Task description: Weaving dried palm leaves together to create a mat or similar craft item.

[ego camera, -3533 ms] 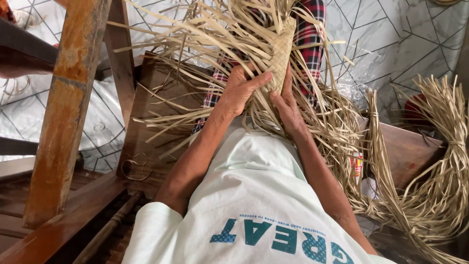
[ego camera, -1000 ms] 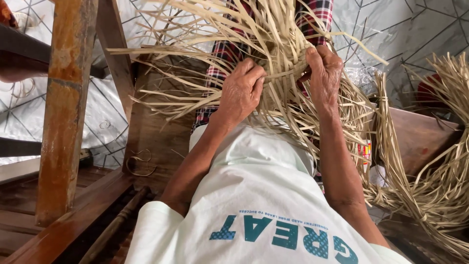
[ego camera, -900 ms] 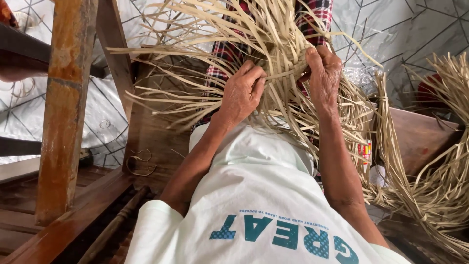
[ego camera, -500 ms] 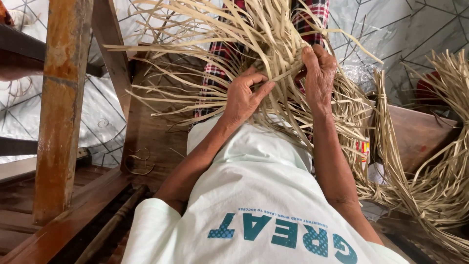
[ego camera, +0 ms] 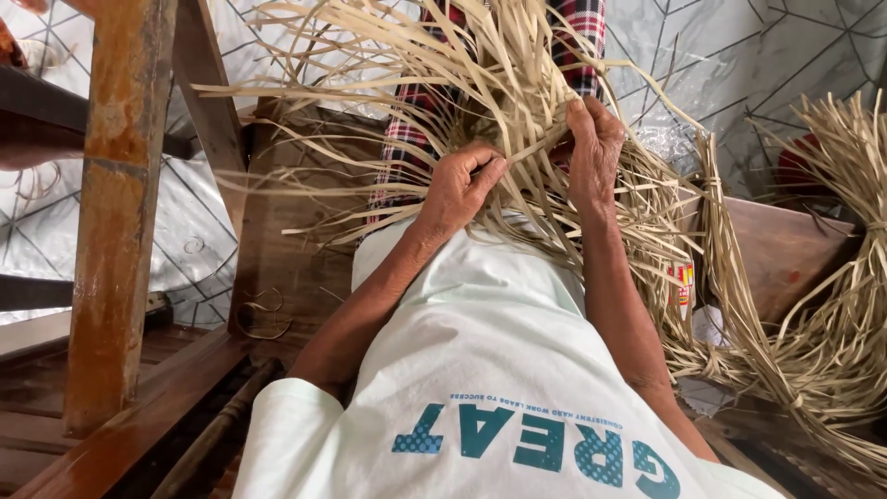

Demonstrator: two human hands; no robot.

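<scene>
A tangle of pale straw strips [ego camera: 480, 83], partly woven, rests over my lap on red-checked cloth [ego camera: 582, 28]. My left hand [ego camera: 457, 185] grips strips at the lower left of the woven part, fingers curled around them. My right hand [ego camera: 591, 152] pinches strips on the right side, thumb and fingers closed on them. The woven core sits between the two hands and is mostly hidden by loose strands that fan out in all directions.
A tied bundle of straw strips [ego camera: 813, 305] lies on a brown wooden seat [ego camera: 785, 249] to my right. A wooden post [ego camera: 120, 203] and frame stand at the left. A loose strip curl [ego camera: 259, 314] lies on the wood plank. Patterned tile floor [ego camera: 739, 65] beyond.
Both hands have shifted on the weave: the right hand rose from under it to its right side, and the left closed its fingers around strips. The view moved slightly.
</scene>
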